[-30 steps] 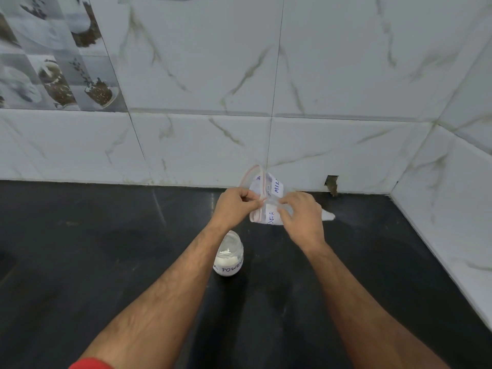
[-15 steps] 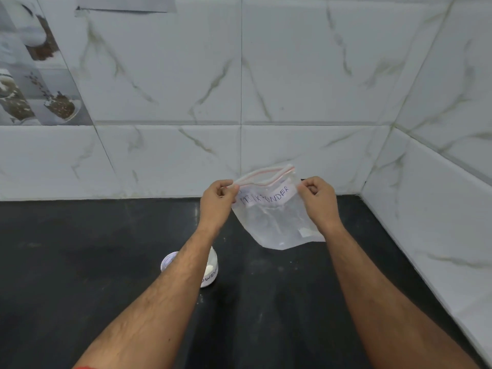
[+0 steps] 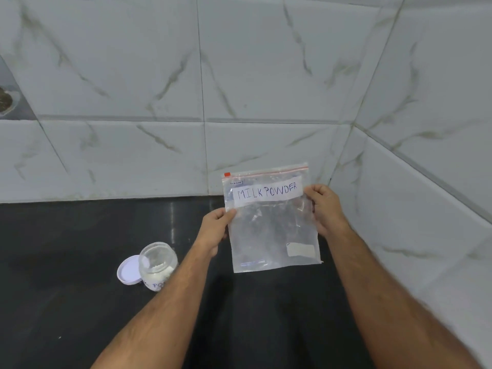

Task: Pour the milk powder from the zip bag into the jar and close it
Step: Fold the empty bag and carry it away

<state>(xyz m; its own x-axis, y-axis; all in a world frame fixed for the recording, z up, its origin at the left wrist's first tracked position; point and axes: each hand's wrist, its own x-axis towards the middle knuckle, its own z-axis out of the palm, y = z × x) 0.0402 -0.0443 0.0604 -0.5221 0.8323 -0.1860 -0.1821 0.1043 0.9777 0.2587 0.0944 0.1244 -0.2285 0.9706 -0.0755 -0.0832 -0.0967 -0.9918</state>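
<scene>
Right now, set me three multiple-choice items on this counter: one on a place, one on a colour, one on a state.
1. Where does the white lid lie?
A. on the jar
B. on the counter left of the jar
C. inside the bag

2. What colour is the zip bag's seal strip?
A. red
B. green
C. blue

3. How is the jar?
A. capped and empty
B. lying on its side
C. upright, uncapped, with white powder inside

Answers: 1 B, the lid rests on the black counter beside the jar; 2 A, a red line runs along the bag's top; 3 C, its mouth is bare and powder shows through the glass.
</scene>
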